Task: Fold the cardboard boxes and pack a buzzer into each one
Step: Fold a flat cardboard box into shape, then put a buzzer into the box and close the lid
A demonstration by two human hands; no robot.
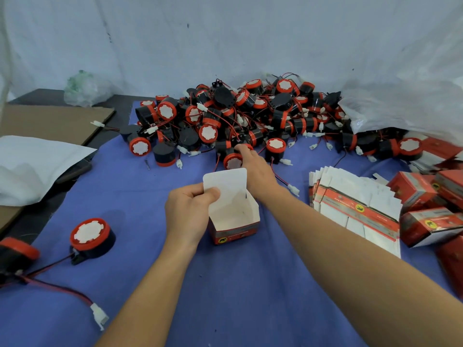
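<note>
Left hand (pixel 188 214) grips the open box (pixel 235 221) by its left wall and raised lid flap, with the thumb pressed on the flap's white inner face. This likely keeps the mouth wide and the box steady. The box stands mouth up on the blue-covered counter (pixel 225 296), dead centre, and what shows of the inside is empty. Right hand (pixel 255 166) reaches past the box's far edge, fingers curled over one buzzer (pixel 232 161) at the near edge of the pile (pixel 250 113). It looks like a grip, though the fingertips' underside is hidden. That buzzer lies on its side, red-and-white face toward the camera. Judgement: the step in hand is fetching a buzzer for the held box; the folding is done, bar closing the lid. The pile sits just beyond the box, so one hand can feed while the other steadies. To the right lies a fanned stack of flat blanks (pixel 350 204), and past it are closed boxes (pixel 426 221), probably packed. A stray buzzer (pixel 91 236) sits near left on the cloth, well apart from the pile, its wire trailing toward the person.
</note>
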